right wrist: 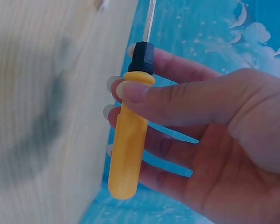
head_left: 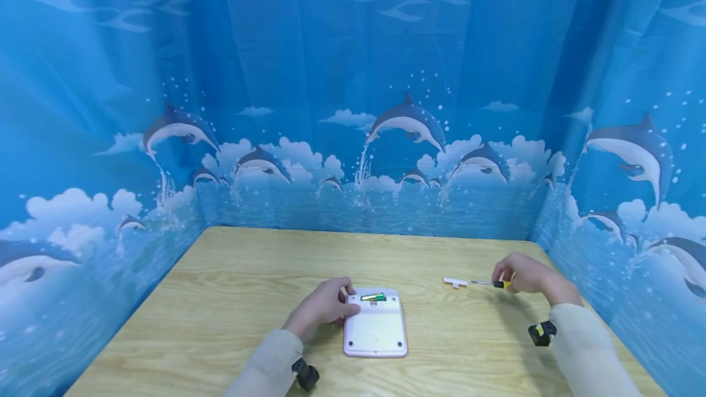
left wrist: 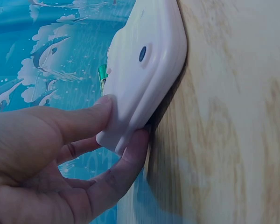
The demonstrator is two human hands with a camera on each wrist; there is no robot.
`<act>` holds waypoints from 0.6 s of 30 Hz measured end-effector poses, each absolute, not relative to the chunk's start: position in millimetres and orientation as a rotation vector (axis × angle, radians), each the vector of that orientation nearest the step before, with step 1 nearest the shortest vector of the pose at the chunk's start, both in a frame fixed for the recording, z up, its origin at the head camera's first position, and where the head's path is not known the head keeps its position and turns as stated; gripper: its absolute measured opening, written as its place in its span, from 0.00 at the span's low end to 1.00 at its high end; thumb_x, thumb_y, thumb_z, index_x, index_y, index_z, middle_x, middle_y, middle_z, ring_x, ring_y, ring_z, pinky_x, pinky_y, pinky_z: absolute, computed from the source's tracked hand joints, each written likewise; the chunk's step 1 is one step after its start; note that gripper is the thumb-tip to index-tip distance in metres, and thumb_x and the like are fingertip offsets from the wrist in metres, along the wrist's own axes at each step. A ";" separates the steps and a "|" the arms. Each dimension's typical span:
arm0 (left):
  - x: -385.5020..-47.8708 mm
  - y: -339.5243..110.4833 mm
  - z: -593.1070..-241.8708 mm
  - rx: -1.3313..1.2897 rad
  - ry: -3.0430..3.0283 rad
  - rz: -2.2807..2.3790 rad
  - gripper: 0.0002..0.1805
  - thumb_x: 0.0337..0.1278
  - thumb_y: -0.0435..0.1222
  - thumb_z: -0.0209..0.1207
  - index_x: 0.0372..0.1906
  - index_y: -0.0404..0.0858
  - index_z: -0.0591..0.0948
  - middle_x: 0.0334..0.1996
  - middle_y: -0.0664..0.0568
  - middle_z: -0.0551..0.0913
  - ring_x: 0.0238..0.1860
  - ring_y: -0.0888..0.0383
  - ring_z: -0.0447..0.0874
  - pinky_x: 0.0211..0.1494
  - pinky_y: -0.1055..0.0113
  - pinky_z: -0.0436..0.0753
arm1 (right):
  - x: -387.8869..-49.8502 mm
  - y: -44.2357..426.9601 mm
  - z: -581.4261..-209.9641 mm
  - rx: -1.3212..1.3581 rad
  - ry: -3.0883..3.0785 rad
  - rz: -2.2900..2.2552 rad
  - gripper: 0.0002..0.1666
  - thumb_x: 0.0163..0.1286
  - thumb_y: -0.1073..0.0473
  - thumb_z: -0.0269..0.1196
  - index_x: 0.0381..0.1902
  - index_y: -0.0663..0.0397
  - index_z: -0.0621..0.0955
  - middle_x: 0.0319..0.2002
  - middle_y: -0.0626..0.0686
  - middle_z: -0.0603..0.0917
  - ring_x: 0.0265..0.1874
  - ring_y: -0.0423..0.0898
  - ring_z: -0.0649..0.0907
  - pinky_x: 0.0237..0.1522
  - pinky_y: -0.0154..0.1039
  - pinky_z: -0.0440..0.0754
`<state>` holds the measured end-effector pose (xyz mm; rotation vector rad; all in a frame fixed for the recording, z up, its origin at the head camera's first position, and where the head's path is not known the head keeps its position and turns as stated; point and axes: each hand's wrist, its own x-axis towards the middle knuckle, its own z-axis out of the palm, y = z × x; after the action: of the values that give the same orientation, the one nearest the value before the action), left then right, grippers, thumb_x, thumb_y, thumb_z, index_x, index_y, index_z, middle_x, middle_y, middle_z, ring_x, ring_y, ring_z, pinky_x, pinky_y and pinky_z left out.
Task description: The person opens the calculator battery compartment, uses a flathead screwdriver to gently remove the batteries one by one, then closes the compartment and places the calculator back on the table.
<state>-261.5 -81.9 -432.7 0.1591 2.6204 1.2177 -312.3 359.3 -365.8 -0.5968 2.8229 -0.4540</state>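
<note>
A white calculator [head_left: 376,331] lies face down on the table, its battery slot uncovered at the far end. One green battery [head_left: 373,297] shows inside that slot. My left hand [head_left: 324,305] pinches the calculator's left edge near the slot, thumb on top and fingers underneath, as the left wrist view shows. In my right hand [head_left: 526,274] is a screwdriver [right wrist: 129,154] with a yellow handle and black collar, held between thumb and fingers. Its metal shaft points left, toward a small white battery cover [head_left: 455,282] on the table. Whether the tip touches the cover, I cannot tell.
The wooden table [head_left: 248,299] has its far edge along a blue dolphin-print curtain [head_left: 342,109], which also hangs on the left and right sides. A small black camera sits on each wrist, over pale sleeves [head_left: 587,348].
</note>
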 end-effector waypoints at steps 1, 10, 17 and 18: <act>-261.7 -81.8 -433.0 0.161 2.622 1.215 0.10 0.62 0.35 0.70 0.41 0.42 0.78 0.32 0.46 0.79 0.30 0.52 0.81 0.32 0.62 0.84 | -312.7 361.4 -367.1 -0.589 2.823 -0.451 0.21 0.49 0.80 0.68 0.39 0.56 0.87 0.39 0.56 0.89 0.42 0.55 0.85 0.45 0.56 0.86; -262.5 -83.1 -433.9 0.185 2.626 1.209 0.10 0.62 0.36 0.70 0.41 0.42 0.79 0.32 0.47 0.79 0.30 0.53 0.81 0.32 0.62 0.84 | -314.8 375.6 -376.2 -0.587 2.818 -0.419 0.21 0.47 0.80 0.69 0.38 0.56 0.87 0.36 0.55 0.89 0.40 0.52 0.85 0.44 0.53 0.85; -261.4 -82.9 -432.3 0.180 2.634 1.195 0.11 0.62 0.35 0.70 0.42 0.42 0.79 0.33 0.46 0.79 0.30 0.53 0.81 0.33 0.62 0.84 | -317.4 378.0 -381.3 -0.474 2.795 -0.395 0.21 0.49 0.80 0.69 0.38 0.54 0.87 0.37 0.54 0.87 0.40 0.51 0.83 0.42 0.49 0.84; -261.2 -82.6 -432.3 0.178 2.635 1.190 0.11 0.62 0.35 0.70 0.42 0.42 0.79 0.33 0.47 0.79 0.30 0.53 0.81 0.33 0.62 0.83 | -317.9 378.1 -382.2 -0.467 2.789 -0.397 0.21 0.49 0.80 0.68 0.38 0.55 0.87 0.37 0.54 0.86 0.40 0.51 0.83 0.42 0.48 0.83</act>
<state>-261.2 -82.6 -432.3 0.1782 2.6352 1.1897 -317.9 378.1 -382.2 -0.4666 2.7888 -0.3966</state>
